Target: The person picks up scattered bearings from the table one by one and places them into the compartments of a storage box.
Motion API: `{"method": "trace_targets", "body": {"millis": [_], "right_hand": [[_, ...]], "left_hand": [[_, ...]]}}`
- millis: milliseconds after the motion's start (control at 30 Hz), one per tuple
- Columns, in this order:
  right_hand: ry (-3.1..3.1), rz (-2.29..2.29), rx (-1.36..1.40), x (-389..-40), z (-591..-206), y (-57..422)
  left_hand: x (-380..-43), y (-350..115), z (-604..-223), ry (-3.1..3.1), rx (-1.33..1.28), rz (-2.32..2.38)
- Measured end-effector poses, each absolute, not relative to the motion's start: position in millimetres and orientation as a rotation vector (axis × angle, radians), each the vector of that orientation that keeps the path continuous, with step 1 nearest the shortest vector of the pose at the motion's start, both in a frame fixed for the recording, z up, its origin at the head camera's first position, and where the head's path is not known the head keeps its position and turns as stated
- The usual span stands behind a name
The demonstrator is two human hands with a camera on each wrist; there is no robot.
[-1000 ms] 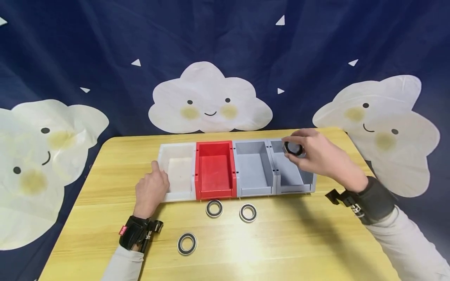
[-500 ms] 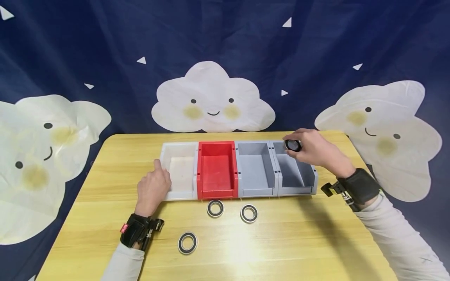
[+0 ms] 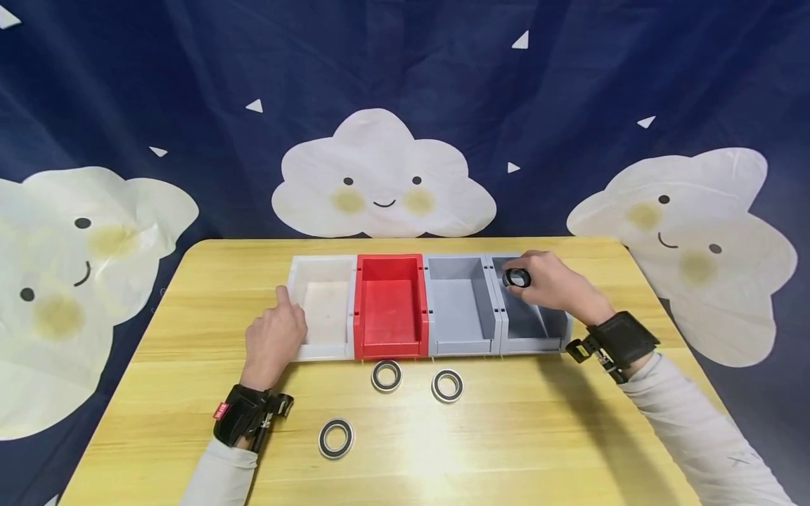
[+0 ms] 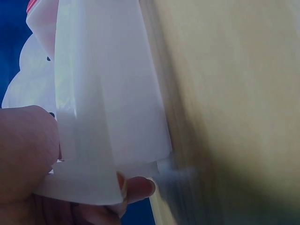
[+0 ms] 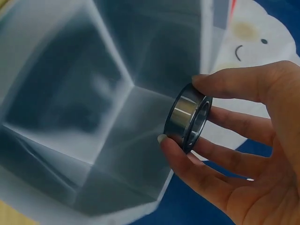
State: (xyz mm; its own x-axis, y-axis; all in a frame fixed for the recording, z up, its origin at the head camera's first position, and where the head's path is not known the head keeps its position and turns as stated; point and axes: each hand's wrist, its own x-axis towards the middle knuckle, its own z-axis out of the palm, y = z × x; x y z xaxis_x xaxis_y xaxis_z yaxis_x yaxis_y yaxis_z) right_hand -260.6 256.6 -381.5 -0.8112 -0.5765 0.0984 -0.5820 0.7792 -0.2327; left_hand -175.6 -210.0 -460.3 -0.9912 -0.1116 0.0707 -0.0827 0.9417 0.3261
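In the head view my right hand (image 3: 555,284) pinches a ring bearing (image 3: 517,278) above the rightmost grey bin (image 3: 534,344). Thumb and fingertips grip the bearing (image 5: 183,117) by its rim in the right wrist view, with the bin's inside behind it. My left hand (image 3: 273,341) holds the front left corner of the white bin (image 3: 325,351). From the left wrist view, the thumb is on one side of that bin's wall (image 4: 89,117) and fingers curl under its edge. Three more bearings, the left (image 3: 336,438), middle (image 3: 386,376) and right (image 3: 447,386), lie flat on the table.
Between the white bin and the rightmost one stand a red bin (image 3: 390,349) and another grey bin (image 3: 462,346), all joined in a row. The wooden table (image 3: 506,436) carries them. A dark blue curtain (image 3: 392,56) with clouds hangs behind.
My right hand has lowered the bearing toward the rightmost grey bin and shifted slightly left. My left hand stays on the white bin. The head view has shifted slightly.
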Motion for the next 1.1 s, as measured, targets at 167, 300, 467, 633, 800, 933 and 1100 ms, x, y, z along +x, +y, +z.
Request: {"method": "trace_targets", "body": {"millis": [167, 300, 467, 633, 800, 933, 1100], "right_hand": [[-2.965, 0.425, 0.977, -264.8, -392.3, 256.7], [-2.999, 0.452, 0.997, -268.4, -401.0, 257.7], [-3.032, 0.421, 0.978, -271.3, -411.2, 260.2], [-3.058, 0.424, 0.963, -274.5, -418.2, 260.9], [-3.093, 0.422, 0.931, -276.7, -423.3, 262.3], [-3.151, 0.400, 0.884, -274.7, -428.8, 261.7], [-3.160, 0.362, 0.838, -270.2, -433.0, 259.8]], "left_hand": [[-175.3, -210.8, -460.0, -2.994, 0.148, -0.498], [-175.0, -210.9, -459.2, -3.005, 0.159, -0.496], [-174.5, -210.3, -458.6, -3.021, 0.177, -0.504], [-174.8, -210.2, -459.1, -3.014, 0.170, -0.505], [-176.0, -210.3, -459.5, -3.007, 0.157, -0.510], [-175.5, -210.3, -460.2, -3.008, 0.149, -0.514], [-175.7, -211.3, -460.3, -3.012, 0.153, -0.514]]}}
